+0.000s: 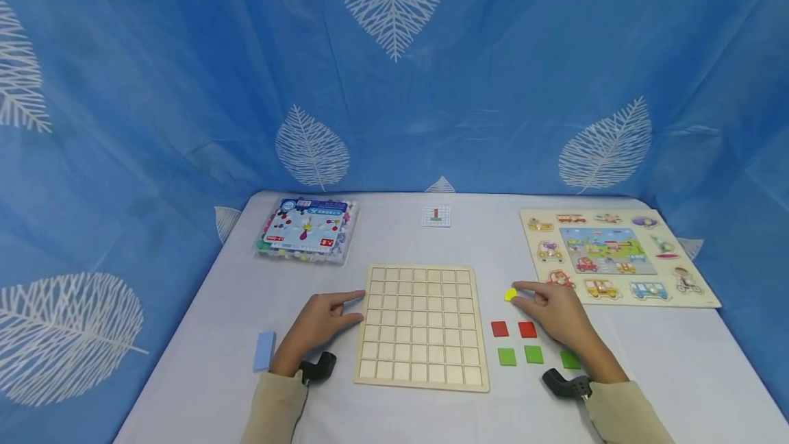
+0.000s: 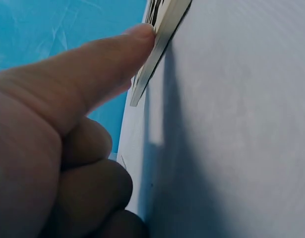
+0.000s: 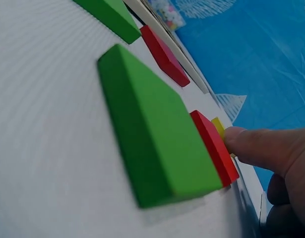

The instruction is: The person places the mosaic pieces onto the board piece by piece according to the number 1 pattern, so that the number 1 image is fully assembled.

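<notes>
A wooden grid board (image 1: 419, 336) lies flat between the two hands. At its left edge, the thumb and index fingertip of my left hand (image 1: 317, 324) touch the frame; in the left wrist view one straight finger (image 2: 107, 64) meets the board's side (image 2: 164, 39) while the other fingers are curled. My right hand (image 1: 559, 317) pinches a small yellow tile (image 1: 510, 294) between thumb and index finger, right of the board. Just below it lie two red tiles (image 1: 499, 329). Green tiles (image 1: 507, 357) form a row nearer me, one partly under the right wrist.
A white card (image 1: 435, 216) with a red and green grid pattern lies behind the board. At the back left stands a clear box of colourful beads (image 1: 306, 228). A picture puzzle board (image 1: 672, 293) sits at right, and a light blue block (image 1: 264, 351) lies by the left forearm.
</notes>
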A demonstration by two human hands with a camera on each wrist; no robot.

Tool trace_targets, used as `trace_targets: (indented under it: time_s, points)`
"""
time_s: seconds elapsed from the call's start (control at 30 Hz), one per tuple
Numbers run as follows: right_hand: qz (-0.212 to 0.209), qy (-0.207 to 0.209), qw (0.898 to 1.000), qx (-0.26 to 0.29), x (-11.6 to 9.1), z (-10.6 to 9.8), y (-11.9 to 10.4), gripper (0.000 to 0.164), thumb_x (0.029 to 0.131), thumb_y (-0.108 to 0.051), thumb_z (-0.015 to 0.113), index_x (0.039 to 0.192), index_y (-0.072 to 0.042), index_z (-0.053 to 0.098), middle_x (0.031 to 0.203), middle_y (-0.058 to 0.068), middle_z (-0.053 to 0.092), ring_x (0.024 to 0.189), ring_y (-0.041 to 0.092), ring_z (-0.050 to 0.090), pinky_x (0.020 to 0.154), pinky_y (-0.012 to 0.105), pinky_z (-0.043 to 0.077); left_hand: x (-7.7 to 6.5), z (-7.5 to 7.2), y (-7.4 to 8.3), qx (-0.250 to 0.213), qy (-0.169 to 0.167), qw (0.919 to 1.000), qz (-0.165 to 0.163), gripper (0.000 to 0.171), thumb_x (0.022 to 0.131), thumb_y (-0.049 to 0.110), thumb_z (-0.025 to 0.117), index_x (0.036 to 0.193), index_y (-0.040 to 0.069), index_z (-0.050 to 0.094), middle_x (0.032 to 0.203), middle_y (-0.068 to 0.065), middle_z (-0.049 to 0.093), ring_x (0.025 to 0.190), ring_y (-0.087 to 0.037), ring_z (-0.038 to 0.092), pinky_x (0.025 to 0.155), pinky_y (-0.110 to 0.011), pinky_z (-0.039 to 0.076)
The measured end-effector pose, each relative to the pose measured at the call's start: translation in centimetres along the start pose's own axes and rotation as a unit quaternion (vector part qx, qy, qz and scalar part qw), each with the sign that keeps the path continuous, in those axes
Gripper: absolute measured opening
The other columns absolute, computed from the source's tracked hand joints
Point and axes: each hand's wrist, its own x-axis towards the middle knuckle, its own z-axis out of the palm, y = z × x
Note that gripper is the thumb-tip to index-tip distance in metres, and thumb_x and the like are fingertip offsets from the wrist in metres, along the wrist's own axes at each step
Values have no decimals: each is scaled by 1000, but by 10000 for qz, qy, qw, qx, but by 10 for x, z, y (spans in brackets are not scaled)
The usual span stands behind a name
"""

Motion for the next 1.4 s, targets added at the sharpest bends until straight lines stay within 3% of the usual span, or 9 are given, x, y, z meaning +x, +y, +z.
trace_targets:
  time_s: [0.4,0.6,0.8,1.4]
  points:
    - [22,15,9997,-236,-11,12,-2,38,93,-38,76,123,-14,76,55,-6,41,51,12,40,52,27,33,-9,-3,-4,259,-159,9995,-116,44,89,32,80,132,24,72,55,7,37,51,-9,30,51,-25,29]
    - [-141,114,9987,-482,-7,10,-6,35,93,-31,77,124,-14,75,55,-5,41,50,13,41,51,27,32,-5,-5,-4,264,-91,9996,-68,44,90,33,80,132,25,72,55,7,37,51,-9,30,51,-25,28]
    - [-52,85,9991,-424,-5,8,-9,37,94,-30,77,126,-12,74,54,-5,43,52,14,46,53,27,34,-2,-4,-3,245,-113,9996,-124,44,90,32,80,133,26,71,56,6,38,52,-9,31,52,-25,29]
    - [-184,314,9988,-320,-7,6,-33,35,89,-22,83,120,-10,76,52,-2,39,44,18,39,45,25,28,1,1,-1,176,-104,9997,-168,44,90,31,80,133,24,71,57,6,37,53,-9,30,53,-25,29]
